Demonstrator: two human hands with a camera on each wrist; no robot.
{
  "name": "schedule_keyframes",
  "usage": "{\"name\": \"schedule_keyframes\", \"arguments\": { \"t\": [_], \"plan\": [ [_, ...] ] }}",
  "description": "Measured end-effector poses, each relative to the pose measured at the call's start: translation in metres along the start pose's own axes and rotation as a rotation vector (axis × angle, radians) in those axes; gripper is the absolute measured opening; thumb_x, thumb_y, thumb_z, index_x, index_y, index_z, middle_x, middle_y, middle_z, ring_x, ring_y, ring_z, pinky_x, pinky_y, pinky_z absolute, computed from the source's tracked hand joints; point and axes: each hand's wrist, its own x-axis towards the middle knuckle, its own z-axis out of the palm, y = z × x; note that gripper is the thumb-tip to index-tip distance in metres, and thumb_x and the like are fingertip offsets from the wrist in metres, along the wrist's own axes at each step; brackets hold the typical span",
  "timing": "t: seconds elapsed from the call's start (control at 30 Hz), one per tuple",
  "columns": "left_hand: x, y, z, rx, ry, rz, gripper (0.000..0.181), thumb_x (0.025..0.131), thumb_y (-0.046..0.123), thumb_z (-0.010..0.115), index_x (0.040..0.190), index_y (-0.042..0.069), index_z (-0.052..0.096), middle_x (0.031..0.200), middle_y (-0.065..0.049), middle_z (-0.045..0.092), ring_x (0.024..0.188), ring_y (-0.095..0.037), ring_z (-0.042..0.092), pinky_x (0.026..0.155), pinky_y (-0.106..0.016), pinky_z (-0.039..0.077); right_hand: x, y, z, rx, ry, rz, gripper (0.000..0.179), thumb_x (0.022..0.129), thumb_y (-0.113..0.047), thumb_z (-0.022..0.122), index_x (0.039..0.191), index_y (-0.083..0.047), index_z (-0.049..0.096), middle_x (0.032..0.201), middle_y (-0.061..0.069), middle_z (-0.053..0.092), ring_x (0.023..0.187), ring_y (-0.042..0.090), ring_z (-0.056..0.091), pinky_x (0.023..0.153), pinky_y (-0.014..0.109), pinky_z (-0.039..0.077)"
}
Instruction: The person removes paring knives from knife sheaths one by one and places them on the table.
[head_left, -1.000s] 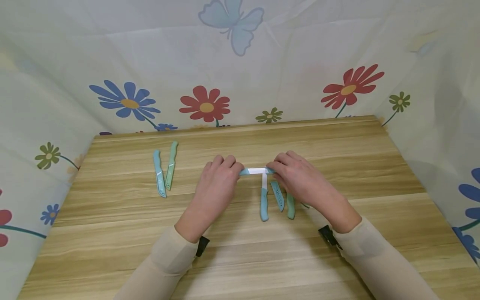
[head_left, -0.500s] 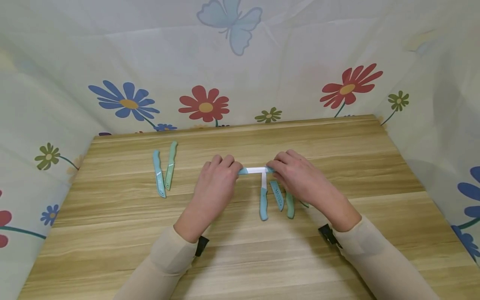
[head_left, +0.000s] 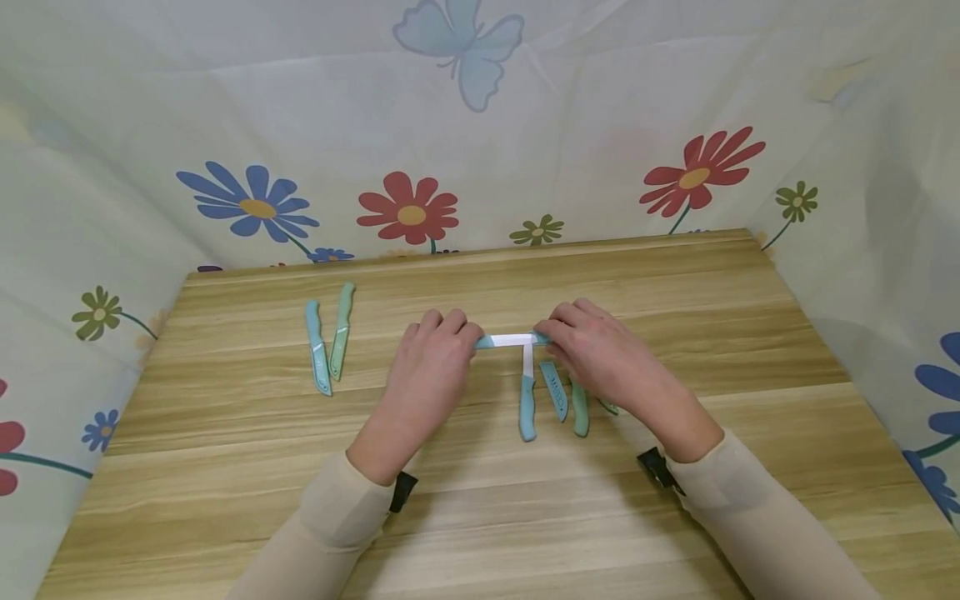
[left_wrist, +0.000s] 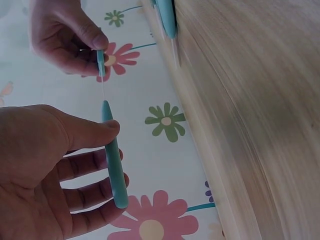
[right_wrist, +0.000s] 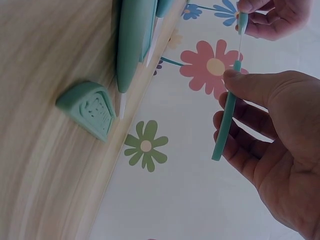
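Note:
My left hand (head_left: 433,367) grips the blue handle of a small knife (head_left: 512,340) with a white blade, held level above the table. In the left wrist view the thumb presses on that handle (left_wrist: 116,170) against the fingertips. Opposite, my right hand (head_left: 600,350) pinches a blue knife sheath (right_wrist: 227,120) between thumb and fingers. The blade's far end meets the sheath's mouth; how far inside it reaches I cannot tell. Below lie a bare blue-handled knife (head_left: 528,408), a loose blue sheath (head_left: 554,390) and a green-handled knife (head_left: 581,410), partly hidden by my right hand.
A green sheath (head_left: 608,407) shows just past my right wrist, mostly covered. At the left of the wooden table (head_left: 225,417) lie a sheathed blue knife (head_left: 318,348) and a sheathed green knife (head_left: 342,332). A flowered cloth (head_left: 585,150) rises behind the table.
Both hands hold nearly still with the knife and sheath between them. The left hand has shifted very slightly left, with a little more white blade showing. The things on the table stay put.

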Motion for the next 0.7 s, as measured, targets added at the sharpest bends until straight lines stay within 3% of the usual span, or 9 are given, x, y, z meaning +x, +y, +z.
{"name": "schedule_keyframes", "arguments": {
  "t": [0.7],
  "plan": [
    [-0.0013, -0.002, 0.0011, -0.004, 0.002, -0.015, 0.014, 0.096, 0.009, 0.08, 0.11, 0.008, 0.078, 0.099, -0.006, 0.066, 0.087, -0.026, 0.054, 0.071, -0.037, 0.05, -0.0019, 0.0029, 0.0009, 0.004, 0.031, 0.002, 0.027, 0.095, -0.007, 0.08, 0.121, -0.001, 0.075, 0.11, 0.011, 0.07, 0.101, 0.029, 0.063, 0.089, 0.039, 0.057]
  ]
}}
